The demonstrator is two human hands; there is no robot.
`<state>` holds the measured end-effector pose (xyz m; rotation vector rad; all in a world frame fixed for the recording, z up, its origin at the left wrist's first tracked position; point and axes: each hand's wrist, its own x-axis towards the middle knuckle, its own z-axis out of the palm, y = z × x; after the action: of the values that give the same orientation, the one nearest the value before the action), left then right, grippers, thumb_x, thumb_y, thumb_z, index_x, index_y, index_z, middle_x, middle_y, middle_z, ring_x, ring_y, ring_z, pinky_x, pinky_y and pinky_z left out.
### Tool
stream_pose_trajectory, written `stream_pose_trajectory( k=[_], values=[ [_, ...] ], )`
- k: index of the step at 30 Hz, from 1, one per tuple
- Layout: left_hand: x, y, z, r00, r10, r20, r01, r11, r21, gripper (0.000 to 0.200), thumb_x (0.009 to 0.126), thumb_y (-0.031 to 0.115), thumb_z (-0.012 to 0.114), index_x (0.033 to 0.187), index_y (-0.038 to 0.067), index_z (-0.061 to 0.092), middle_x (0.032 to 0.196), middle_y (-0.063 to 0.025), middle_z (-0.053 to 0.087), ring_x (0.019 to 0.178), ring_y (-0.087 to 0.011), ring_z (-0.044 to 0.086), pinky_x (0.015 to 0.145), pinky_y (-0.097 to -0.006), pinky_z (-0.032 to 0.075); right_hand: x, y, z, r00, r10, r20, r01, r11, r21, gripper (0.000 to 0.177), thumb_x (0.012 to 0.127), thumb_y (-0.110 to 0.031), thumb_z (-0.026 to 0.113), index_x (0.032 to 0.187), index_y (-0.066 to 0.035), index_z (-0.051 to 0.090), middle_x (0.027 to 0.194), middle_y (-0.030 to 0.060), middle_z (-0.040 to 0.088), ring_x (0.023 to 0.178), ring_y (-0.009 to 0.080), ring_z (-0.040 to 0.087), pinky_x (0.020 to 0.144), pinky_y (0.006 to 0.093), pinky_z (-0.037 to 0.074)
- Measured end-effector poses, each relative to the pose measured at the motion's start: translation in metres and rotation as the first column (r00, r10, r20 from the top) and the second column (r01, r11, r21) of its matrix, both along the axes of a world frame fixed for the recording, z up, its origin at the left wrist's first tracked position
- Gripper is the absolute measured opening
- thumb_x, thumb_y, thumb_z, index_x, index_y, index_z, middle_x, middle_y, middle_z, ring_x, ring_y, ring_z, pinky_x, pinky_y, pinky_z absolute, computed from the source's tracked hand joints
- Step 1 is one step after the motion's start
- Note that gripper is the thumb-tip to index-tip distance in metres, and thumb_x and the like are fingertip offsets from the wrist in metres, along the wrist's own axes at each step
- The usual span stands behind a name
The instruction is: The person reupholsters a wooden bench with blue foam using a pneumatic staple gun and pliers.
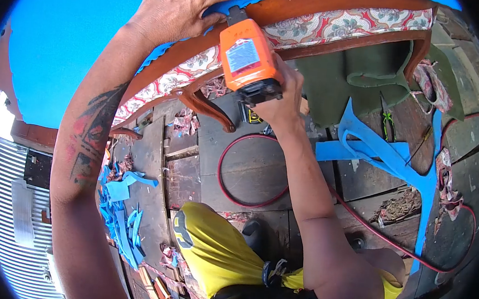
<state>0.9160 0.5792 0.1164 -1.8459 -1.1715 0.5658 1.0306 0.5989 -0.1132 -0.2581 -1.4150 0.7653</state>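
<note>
My left hand (pixel 179 3) presses flat on a bright blue sheet (pixel 85 30), index finger stretched out along its edge and thumb beside the tool's nose. In my right hand (pixel 289 94) is an orange staple gun (pixel 250 57), gripped from behind, its body hiding most of the fingers. The dark nose of the gun meets the blue sheet's edge at the carved wooden frame (pixel 307 2). Floral fabric (pixel 339 25) covers the band below that wood, above a curved wooden leg (pixel 211 111).
A red hose (pixel 252 205) loops over the plank floor. Blue offcuts (pixel 126 225) lie at left, and larger blue strips (pixel 385 152) at right near green-handled pliers (pixel 387 119). Torn floral scraps (pixel 433 86) and a dark green sheet (pixel 326 89) lie by the furniture.
</note>
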Motion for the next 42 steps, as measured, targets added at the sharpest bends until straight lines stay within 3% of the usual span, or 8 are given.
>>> stream_pose_trajectory(
  k=[3,5,6,14,16,32,39,42],
  values=[
    [0.002,-0.01,0.008,1.0,0.015,0.024,-0.014,0.998,-0.054,0.085,0.079,0.033,0.08,0.151,0.053,0.039,0.173,-0.0034,0.011,0.159,-0.0348,0.003,0.122,-0.071,-0.003,0.002,-0.002,-0.008,0.998,-0.004,-0.058,0.007,0.999,0.053,0.056,0.067,-0.019,0.091,0.116,-0.003,0.068,0.096,0.0163,0.075,0.085,0.0332,0.075,0.076,0.0412,0.059],
    [0.005,-0.018,0.011,0.989,0.147,0.009,-0.145,0.985,-0.098,0.085,0.08,0.032,0.079,0.152,0.054,0.037,0.173,-0.0032,0.01,0.158,-0.0356,0.002,0.122,-0.0715,-0.003,0.001,-0.009,-0.012,0.997,-0.006,-0.083,0.011,0.998,0.061,0.053,0.068,-0.017,0.089,0.114,-0.001,0.068,0.097,0.0165,0.075,0.085,0.0335,0.075,0.075,0.0395,0.06],
    [0.002,-0.02,0.012,0.989,0.149,0.027,-0.145,0.984,-0.104,0.085,0.08,0.031,0.079,0.151,0.054,0.038,0.173,-0.0027,0.01,0.158,-0.036,0.003,0.122,-0.0714,-0.003,-0.004,-0.008,-0.015,0.999,-0.006,-0.05,0.009,0.998,0.061,0.062,0.065,-0.033,0.093,0.114,-0.004,0.067,0.097,0.0144,0.073,0.085,0.0349,0.074,0.074,0.0415,0.06],
    [-0.006,-0.015,0.009,0.994,0.097,0.046,-0.094,0.993,-0.077,0.087,0.077,0.029,0.081,0.15,0.053,0.04,0.173,-0.0014,0.009,0.158,-0.0347,0.003,0.122,-0.0711,-0.003,-0.015,-0.01,-0.009,0.996,0.017,-0.089,-0.012,0.998,0.063,0.063,0.063,-0.034,0.095,0.111,-0.004,0.067,0.098,0.013,0.073,0.085,0.0327,0.074,0.074,0.0414,0.06],
    [-0.008,-0.014,0.008,0.995,0.086,0.051,-0.082,0.994,-0.077,0.088,0.077,0.029,0.082,0.15,0.053,0.04,0.173,-0.0014,0.009,0.158,-0.0344,0.003,0.122,-0.071,-0.003,-0.012,-0.009,-0.005,0.998,-0.002,-0.068,0.008,0.996,0.092,0.049,0.071,-0.014,0.085,0.114,0.001,0.067,0.095,0.0173,0.074,0.081,0.0322,0.075,0.072,0.0389,0.06],
    [0.005,-0.018,0.011,0.987,0.152,0.047,-0.148,0.985,-0.085,0.09,0.076,0.026,0.082,0.151,0.053,0.04,0.173,-0.0012,0.01,0.159,-0.0334,0.002,0.123,-0.0704,-0.003,-0.021,-0.009,-0.001,1.0,0.014,0.001,-0.014,1.0,0.011,0.05,0.069,-0.015,0.088,0.113,-0.002,0.068,0.096,0.0158,0.074,0.085,0.032,0.075,0.076,0.0405,0.06],
    [-0.02,-0.03,0.014,0.996,0.091,-0.015,-0.092,0.992,-0.087,0.09,0.081,0.03,0.08,0.153,0.054,0.032,0.173,-0.0001,0.007,0.159,-0.0331,0.001,0.123,-0.0701,-0.002,-0.014,-0.022,-0.008,0.995,0.006,-0.096,-0.001,0.998,0.059,0.044,0.071,-0.014,0.085,0.11,-0.001,0.069,0.093,0.0161,0.074,0.081,0.0326,0.075,0.072,0.0391,0.059],
    [-0.022,-0.034,0.013,0.993,0.116,-0.001,-0.116,0.991,-0.074,0.088,0.082,0.03,0.079,0.153,0.054,0.033,0.173,0.0009,0.006,0.159,-0.0324,0.0,0.123,-0.0699,-0.002,-0.023,-0.02,-0.014,1.0,0.02,-0.024,-0.019,0.999,0.034,0.061,0.062,-0.031,0.094,0.109,-0.005,0.067,0.091,0.0158,0.073,0.082,0.0356,0.073,0.071,0.0435,0.059]
  ],
)
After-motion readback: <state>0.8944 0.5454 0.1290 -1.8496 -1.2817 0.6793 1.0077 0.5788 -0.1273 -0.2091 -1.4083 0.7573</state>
